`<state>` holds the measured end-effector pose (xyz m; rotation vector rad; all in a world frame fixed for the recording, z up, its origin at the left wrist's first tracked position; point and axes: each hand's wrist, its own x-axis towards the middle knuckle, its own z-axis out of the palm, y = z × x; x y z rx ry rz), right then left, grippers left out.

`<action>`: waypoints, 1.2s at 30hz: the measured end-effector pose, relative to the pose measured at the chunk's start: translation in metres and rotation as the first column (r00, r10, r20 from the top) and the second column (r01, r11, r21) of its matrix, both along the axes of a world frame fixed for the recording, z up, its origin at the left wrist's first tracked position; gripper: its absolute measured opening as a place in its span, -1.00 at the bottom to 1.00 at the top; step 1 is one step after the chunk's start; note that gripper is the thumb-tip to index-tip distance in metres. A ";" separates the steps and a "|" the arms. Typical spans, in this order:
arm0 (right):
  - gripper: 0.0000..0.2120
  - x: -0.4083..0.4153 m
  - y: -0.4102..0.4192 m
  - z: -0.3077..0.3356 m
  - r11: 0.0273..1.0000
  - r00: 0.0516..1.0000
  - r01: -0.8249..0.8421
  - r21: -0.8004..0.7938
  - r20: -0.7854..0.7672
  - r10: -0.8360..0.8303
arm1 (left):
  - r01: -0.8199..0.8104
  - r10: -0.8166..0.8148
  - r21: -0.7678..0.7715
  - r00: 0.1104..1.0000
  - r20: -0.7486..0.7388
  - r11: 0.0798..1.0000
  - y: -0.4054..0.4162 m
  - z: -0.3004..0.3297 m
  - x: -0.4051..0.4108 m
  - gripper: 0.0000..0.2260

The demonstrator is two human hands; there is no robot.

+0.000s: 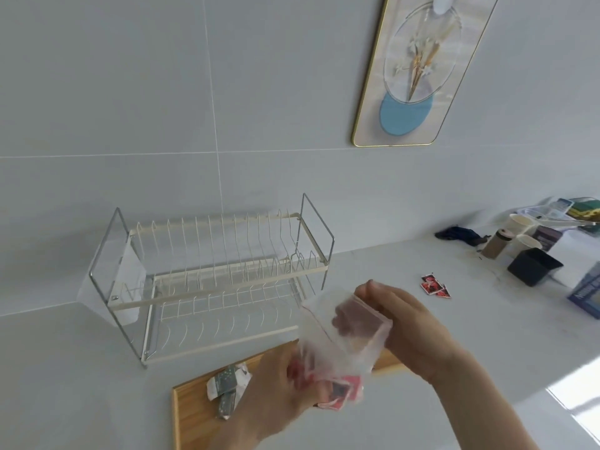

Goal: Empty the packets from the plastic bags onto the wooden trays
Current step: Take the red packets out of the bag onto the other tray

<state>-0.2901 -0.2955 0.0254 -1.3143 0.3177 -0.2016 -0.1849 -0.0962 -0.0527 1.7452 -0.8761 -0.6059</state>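
Note:
Both hands hold a clear zip plastic bag (341, 339) above the wooden tray (191, 414). My right hand (409, 323) pinches the bag's red-lined mouth at the top. My left hand (282, 384) grips the bag's lower end, where several red packets (341, 391) are bunched inside the plastic. Dark green and white packets (227, 388) lie on the tray's left part. A few red packets (435, 287) lie loose on the white counter, to the right of the rack.
A white wire dish rack (214, 280) stands on the counter behind the tray. At the far right are paper cups (519, 225), a black container (534, 266), a blue box (587, 293) and other clutter. A framed picture (418, 69) hangs on the tiled wall.

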 end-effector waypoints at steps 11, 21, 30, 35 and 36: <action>-0.32 -0.051 0.014 -0.125 0.935 0.966 0.240 0.262 -0.163 -0.202 | -0.305 0.167 -0.160 0.810 -0.561 0.939 -0.080 0.002 -0.030 -0.64; -0.82 -0.074 -0.065 -0.148 0.771 0.864 0.503 0.390 -0.248 -0.438 | -0.234 0.171 -0.057 0.836 -0.521 0.971 -0.147 -0.031 -0.055 -0.45; -0.60 -0.109 -0.214 -0.145 0.875 0.863 0.409 -0.258 -0.201 -0.463 | -0.422 0.428 0.095 0.840 -0.332 0.902 -0.220 -0.043 -0.049 -0.34; -0.67 -0.106 -0.275 -0.143 0.757 0.911 0.201 -0.621 -0.166 -0.378 | -0.353 0.311 0.187 0.925 0.219 0.917 -0.275 -0.053 -0.045 -0.36; -0.64 -0.104 -0.283 -0.143 0.725 0.924 0.158 -0.670 -0.158 -0.347 | -0.314 0.249 0.229 0.929 0.274 0.921 -0.285 -0.055 -0.044 -0.34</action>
